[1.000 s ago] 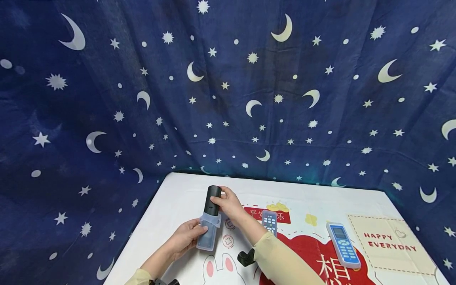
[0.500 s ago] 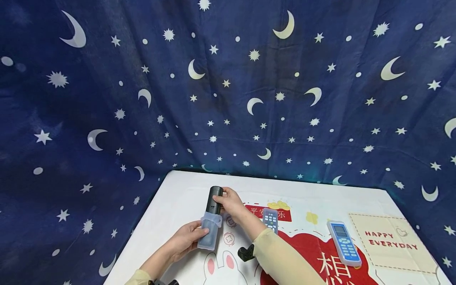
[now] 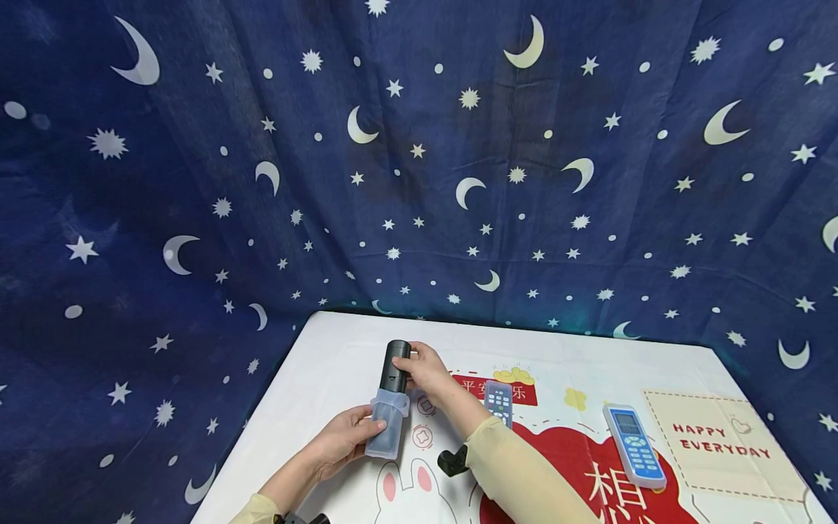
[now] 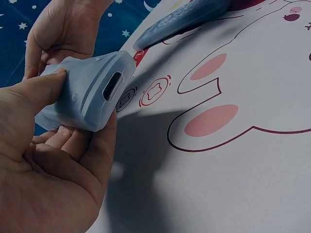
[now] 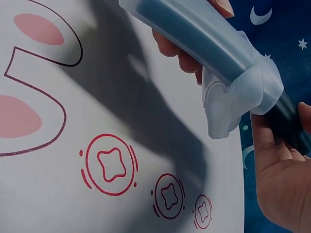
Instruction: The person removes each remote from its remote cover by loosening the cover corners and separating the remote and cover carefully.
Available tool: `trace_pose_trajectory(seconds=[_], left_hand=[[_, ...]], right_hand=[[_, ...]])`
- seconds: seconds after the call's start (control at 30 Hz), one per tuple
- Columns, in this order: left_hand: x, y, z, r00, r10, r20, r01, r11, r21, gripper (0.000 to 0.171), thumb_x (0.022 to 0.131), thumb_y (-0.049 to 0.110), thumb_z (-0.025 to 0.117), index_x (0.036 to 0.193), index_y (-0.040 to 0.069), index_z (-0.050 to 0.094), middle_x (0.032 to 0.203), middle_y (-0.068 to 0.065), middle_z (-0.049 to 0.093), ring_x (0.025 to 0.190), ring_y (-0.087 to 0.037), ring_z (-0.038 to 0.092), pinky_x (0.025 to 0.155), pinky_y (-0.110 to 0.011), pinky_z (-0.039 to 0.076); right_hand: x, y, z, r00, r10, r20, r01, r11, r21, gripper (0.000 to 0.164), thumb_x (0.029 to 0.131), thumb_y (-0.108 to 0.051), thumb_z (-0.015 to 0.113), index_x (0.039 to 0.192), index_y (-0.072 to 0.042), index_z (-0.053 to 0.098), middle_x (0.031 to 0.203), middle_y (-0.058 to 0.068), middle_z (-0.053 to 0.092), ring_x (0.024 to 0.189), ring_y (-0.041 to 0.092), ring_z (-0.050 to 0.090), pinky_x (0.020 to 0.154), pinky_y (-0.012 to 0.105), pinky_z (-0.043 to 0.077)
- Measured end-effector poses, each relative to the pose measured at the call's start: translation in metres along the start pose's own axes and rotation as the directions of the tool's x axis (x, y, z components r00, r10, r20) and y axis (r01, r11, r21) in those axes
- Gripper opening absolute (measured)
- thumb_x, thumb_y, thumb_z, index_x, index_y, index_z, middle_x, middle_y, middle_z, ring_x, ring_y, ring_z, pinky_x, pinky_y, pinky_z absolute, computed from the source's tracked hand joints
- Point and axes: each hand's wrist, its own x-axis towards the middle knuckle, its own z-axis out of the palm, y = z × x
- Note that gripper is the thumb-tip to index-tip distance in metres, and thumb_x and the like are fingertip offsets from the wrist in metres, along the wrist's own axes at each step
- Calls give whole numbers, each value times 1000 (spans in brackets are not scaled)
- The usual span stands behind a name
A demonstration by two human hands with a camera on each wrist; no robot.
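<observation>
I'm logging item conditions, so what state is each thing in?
Black device: partly inside translucent sleeve, far end exposed.
Translucent sleeve: folded back at its mouth.
Keypad remote: face up, partly hidden.
Blue remote: face up; screen on or off, can't tell.
Left hand: gripping translucent sleeve.
Right hand: holding black device.

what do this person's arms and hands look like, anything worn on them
The left hand and right hand are bare, with no gloves. The left sleeve and right sleeve are plain pale yellow. A black rounded piece shows at the right sleeve's end; black parts show by the left, cut off by the frame.
</observation>
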Motion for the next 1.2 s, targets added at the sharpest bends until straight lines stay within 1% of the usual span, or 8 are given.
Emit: trace_pose_trajectory(seconds=[0.17,0.47,0.73,1.2], left_hand=[[-1,0,0,1000,-2,-1,2,1000,0,72,103,18,63,151,-18,23,125,-17,67,110,-28,68,92,-39,57],[-2,-1,0,1000,-4,-1,4,1000,0,72,102,16,64,151,-18,23,125,-18,66,110,-28,68,93,-39,56],[-4,-2,0,1000,-3,-3,3,1000,4,73,101,16,65,151,-18,23,126,-17,66,110,-27,67,93,-39,56],[-5,-4,1,1000,-2,-10,2,1000,12,74,101,17,65,151,-18,24,126,-18,65,110,-27,67,92,-38,56]], right_hand=[[2,1,0,1000,6,-6,-6,1000,-4,49,97,-15,69,139,4,50,110,15,69,85,20,70,70,34,60],[5,2,-1,1000,12,-2,-12,1000,-4,49,97,-16,69,139,3,51,109,14,69,85,19,70,71,34,60],[6,1,-1,1000,2,-1,-2,1000,-28,50,97,-17,70,138,3,52,109,14,70,84,18,69,72,37,58],[5,1,-4,1000,5,12,-5,1000,8,49,97,-15,69,138,4,51,110,15,69,86,19,71,78,41,61]])
